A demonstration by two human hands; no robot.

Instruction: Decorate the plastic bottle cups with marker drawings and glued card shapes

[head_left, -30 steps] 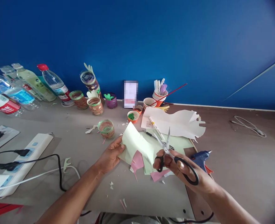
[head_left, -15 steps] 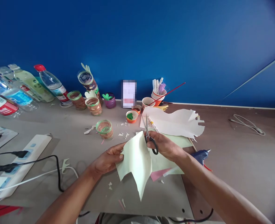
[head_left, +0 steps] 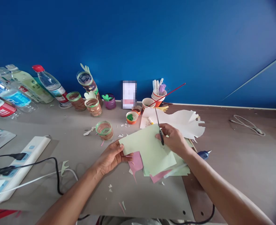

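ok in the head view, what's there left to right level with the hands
Power strip, pale green scrap, left hand holding pale green paper, right hand holding scissors, blue glue gun, white cable.

Pale green paper [head_left: 150, 151], notched lower left; black-handled scissors [head_left: 161, 137] at far right corner.

Pale green sheet [head_left: 149, 153] — curled, point hanging down, half a second ago — now spread flatter from the left hand [head_left: 112, 153], scissors [head_left: 161, 137] in the right hand [head_left: 175, 139] turned edge-on at its upper edge, pink scrap [head_left: 137, 162] again visible.
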